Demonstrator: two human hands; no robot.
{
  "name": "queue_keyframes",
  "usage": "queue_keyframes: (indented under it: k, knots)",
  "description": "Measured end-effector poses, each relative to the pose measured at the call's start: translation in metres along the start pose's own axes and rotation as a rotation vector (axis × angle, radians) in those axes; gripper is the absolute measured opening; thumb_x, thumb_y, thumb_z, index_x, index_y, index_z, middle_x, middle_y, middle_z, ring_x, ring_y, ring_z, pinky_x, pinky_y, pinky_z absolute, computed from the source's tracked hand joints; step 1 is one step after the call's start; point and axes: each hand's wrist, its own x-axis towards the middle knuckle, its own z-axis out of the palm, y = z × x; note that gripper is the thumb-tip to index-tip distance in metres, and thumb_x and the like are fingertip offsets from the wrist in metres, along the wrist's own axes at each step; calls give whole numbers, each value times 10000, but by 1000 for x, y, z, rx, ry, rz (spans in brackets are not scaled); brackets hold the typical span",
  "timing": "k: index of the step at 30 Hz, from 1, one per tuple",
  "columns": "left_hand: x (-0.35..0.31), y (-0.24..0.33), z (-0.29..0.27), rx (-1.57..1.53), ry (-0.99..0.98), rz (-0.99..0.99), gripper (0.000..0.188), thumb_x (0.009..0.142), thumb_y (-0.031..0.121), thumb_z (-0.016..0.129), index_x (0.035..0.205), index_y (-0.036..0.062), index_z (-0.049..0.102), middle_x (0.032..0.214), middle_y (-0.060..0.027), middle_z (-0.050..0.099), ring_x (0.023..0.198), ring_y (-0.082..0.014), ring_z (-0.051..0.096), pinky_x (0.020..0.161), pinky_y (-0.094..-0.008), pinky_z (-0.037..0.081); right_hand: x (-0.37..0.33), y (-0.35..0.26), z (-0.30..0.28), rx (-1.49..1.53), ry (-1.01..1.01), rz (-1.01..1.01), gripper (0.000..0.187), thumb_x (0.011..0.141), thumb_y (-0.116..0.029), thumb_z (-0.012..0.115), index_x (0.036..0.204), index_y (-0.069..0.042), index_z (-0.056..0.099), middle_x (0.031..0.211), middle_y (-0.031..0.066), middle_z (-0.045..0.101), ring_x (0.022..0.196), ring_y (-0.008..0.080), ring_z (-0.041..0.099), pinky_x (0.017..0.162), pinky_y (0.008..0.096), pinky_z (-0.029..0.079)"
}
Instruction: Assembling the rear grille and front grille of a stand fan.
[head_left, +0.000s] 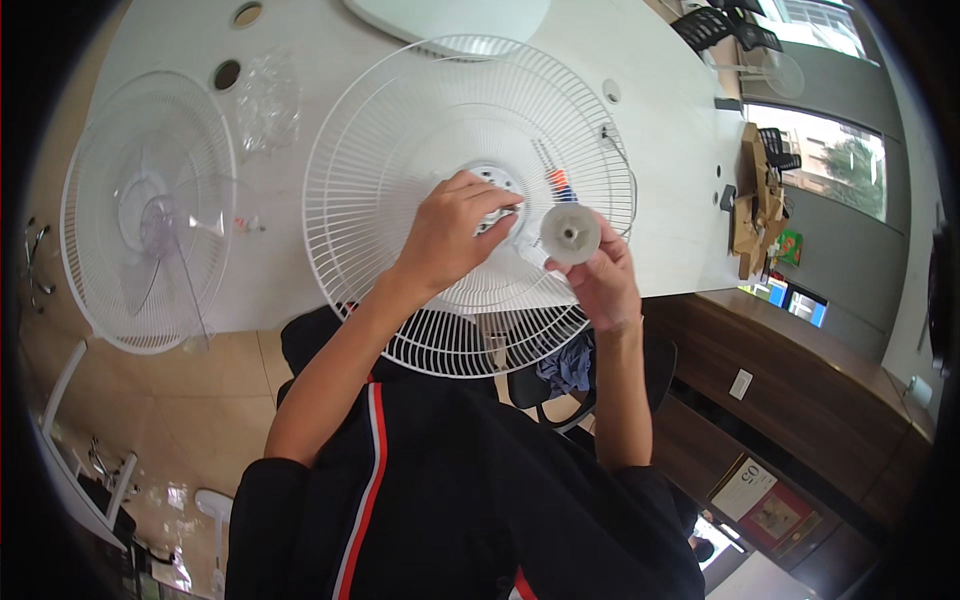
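Observation:
A large white wire fan grille lies in front of me, its near edge overhanging the table. My left hand is over the grille's round white hub, fingers bent and thumb apart from the forefinger. Nothing shows between its fingertips; whether they touch the hub is hard to see. To the right, my right hand grips a round white plastic cap by its edge. The cap's hollow side, with a small central socket, faces up. Beyond it are slim tools with orange and blue handles.
At the left, another fan grille and a clear fan blade extend past the table's edge. A crumpled clear plastic bag lies between the grilles. A white rounded base stands at the far side. Chairs sit under the near edge.

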Motion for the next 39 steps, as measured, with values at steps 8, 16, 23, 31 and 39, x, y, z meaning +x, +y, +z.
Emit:
queue_keyframes:
  k: [8,16,23,31,39]
  knots:
    - [-1,5,0,13,-37,-103,238,930,106,764,1163,97,809,978,-98,752,873,-231,716,777,-360,572,-20,14,21,268,-7,13,644,876,-151,856,1388,76,539,1244,226,685,1025,347,750,788,453,668]
    - [5,15,6,14,-92,-177,228,980,95,715,1190,95,803,1000,-121,746,852,-226,725,764,-352,572,-35,13,28,305,1,34,678,895,-247,848,1369,135,550,1166,368,684,923,399,776,657,404,669]
    - [8,16,5,62,-37,-184,160,920,137,802,1072,99,831,951,-98,745,833,-213,720,735,-356,566,-40,16,20,335,-4,54,699,867,-253,864,1352,149,560,1127,384,685,897,408,782,597,386,676]
    - [8,16,4,155,20,-195,167,820,171,897,950,88,831,915,-81,734,824,-206,719,720,-347,562,-37,17,22,389,-54,29,678,851,-221,867,1322,144,542,1093,352,690,886,423,781,584,406,681]
    - [8,15,4,122,-67,-136,200,903,123,803,1100,99,828,978,-113,742,863,-233,733,755,-358,575,-43,34,-8,392,-9,-67,657,919,-196,806,1407,129,508,1150,294,697,963,400,771,677,415,684]
